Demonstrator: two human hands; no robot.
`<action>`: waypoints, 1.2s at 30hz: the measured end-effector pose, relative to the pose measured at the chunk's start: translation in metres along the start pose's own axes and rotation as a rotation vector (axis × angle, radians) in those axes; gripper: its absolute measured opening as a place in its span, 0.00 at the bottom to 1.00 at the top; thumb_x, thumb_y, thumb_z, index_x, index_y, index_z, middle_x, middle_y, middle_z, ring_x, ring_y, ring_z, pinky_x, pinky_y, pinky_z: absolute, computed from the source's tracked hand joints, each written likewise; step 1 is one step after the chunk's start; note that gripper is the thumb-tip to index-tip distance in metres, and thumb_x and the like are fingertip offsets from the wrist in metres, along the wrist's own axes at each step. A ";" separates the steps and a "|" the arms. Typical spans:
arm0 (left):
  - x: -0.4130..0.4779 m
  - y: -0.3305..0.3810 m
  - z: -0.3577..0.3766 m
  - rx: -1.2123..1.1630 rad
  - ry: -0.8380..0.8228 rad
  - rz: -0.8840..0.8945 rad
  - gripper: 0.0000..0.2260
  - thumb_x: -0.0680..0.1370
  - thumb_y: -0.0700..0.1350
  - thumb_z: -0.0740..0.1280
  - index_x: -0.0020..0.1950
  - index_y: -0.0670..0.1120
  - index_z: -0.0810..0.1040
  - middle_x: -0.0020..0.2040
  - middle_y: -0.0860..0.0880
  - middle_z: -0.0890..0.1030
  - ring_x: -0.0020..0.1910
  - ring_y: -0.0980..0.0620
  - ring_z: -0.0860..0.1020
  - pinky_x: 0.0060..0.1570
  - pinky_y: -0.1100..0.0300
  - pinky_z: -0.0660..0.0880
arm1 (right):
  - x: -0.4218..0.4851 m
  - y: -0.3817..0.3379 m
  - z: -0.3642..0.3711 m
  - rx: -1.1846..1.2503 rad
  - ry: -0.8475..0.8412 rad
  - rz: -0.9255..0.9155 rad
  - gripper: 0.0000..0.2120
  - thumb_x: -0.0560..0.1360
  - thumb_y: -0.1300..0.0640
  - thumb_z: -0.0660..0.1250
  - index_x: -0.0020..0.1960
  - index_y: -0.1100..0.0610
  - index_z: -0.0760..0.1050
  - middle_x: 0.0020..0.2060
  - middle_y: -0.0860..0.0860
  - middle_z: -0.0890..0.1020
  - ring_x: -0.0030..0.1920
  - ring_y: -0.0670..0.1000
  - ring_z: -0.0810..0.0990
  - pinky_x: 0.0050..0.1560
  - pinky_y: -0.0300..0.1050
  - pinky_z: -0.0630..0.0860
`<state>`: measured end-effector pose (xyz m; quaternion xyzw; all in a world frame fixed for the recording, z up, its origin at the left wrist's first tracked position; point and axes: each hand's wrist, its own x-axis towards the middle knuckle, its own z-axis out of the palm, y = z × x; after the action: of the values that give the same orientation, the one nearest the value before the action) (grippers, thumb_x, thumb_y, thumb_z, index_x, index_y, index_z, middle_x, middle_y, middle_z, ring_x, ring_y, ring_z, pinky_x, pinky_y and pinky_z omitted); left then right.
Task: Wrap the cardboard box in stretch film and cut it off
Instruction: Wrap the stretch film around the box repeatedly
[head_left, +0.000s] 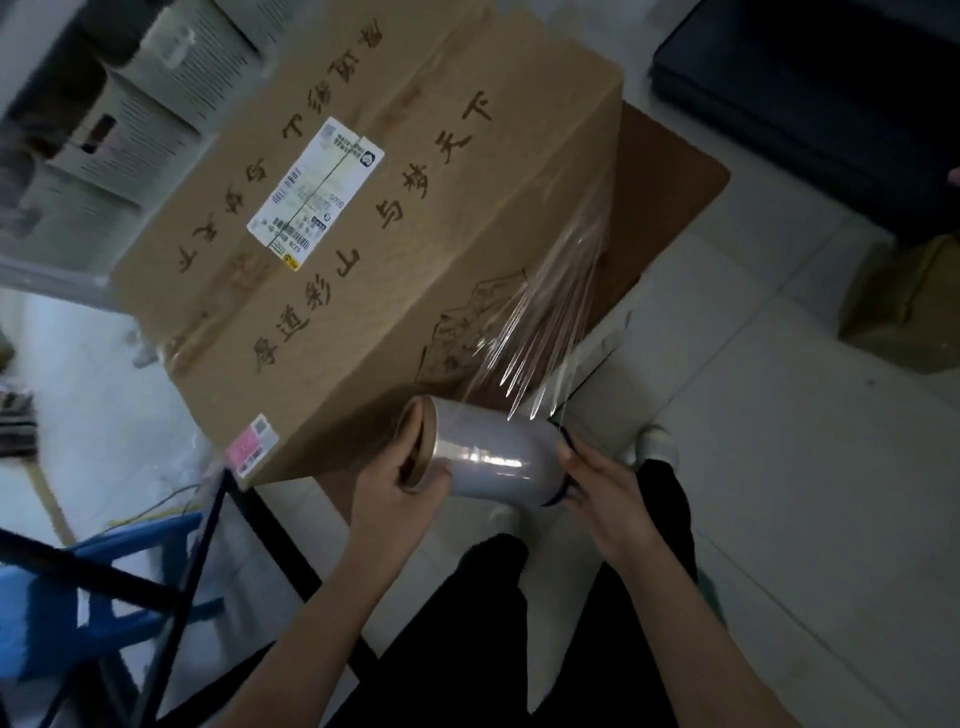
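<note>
Both hands grip the stretch film roll (488, 457), left hand (400, 493) and right hand (602, 493) at its ends; I see film (550, 317) stretched to the cardboard box (374, 228) just above.

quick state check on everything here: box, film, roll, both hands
box: closed, flaps taped, resting on a small table
film: stretched taut from the roll to the box's side, uncut
roll: held sideways, partly unwound
left hand: gripping the roll's open core end
right hand: gripping the roll's other end
label: stuck flat on the box top
</note>
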<state>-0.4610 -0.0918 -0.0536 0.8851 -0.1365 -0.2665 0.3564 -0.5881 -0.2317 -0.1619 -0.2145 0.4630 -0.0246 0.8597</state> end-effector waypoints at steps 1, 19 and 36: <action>-0.005 -0.008 -0.008 -0.001 -0.024 0.016 0.28 0.72 0.41 0.69 0.71 0.54 0.67 0.56 0.54 0.80 0.51 0.66 0.76 0.56 0.67 0.72 | -0.004 0.015 0.004 0.026 0.006 -0.013 0.15 0.76 0.62 0.63 0.62 0.58 0.76 0.51 0.52 0.84 0.46 0.48 0.83 0.42 0.40 0.80; -0.045 -0.103 -0.127 0.102 -0.102 0.192 0.27 0.74 0.34 0.67 0.70 0.53 0.68 0.33 0.53 0.71 0.31 0.62 0.69 0.36 0.74 0.69 | -0.048 0.183 0.087 0.189 -0.003 -0.188 0.14 0.73 0.58 0.66 0.58 0.56 0.78 0.49 0.50 0.85 0.49 0.49 0.84 0.47 0.45 0.81; 0.013 -0.179 -0.278 0.189 -0.300 0.278 0.25 0.75 0.32 0.66 0.68 0.52 0.70 0.65 0.44 0.77 0.63 0.49 0.75 0.54 0.76 0.70 | -0.025 0.315 0.246 0.422 0.107 -0.171 0.16 0.74 0.59 0.68 0.61 0.58 0.77 0.50 0.51 0.85 0.48 0.49 0.83 0.46 0.43 0.79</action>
<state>-0.2827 0.1851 -0.0165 0.8377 -0.3329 -0.3295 0.2809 -0.4526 0.1449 -0.1477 -0.0670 0.4727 -0.2049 0.8545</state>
